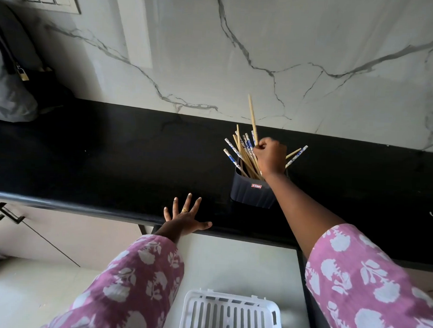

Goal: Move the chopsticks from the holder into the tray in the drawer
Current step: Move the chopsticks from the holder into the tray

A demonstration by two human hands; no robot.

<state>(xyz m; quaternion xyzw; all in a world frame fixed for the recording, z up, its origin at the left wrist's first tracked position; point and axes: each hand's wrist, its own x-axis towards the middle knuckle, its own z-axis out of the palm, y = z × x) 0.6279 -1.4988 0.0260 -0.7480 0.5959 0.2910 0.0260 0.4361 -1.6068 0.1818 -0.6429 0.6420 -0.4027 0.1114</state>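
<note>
Black stone makes up the countertop, and near its front edge, right of the middle, stands a dark ribbed plastic holder with a fan of chopsticks leaning out of it, some plain wood and some with blue-patterned white ends. The right hand is over the holder's mouth with its fingers curled tight, pinching a raised chopstick that stands well above the rest. Whether more sticks are caught in the same grip cannot be told, since the fist hides their lower parts. The left hand lies flat with fingers spread on the counter's front edge, holding nothing. Below that edge the drawer is open, and a white slotted tray sits at its near end with nothing in it. The sticks look light, stiff and smooth, so a loose pinch would likely let them swivel or slip. Gripping near the middle of the length, or gathering several in a closed fist, should keep them parallel. Being thin, they could snag on their neighbours coming out, and the light holder may tip if pulled sideways. Laid lengthwise they should rest across the tray's slots.
</note>
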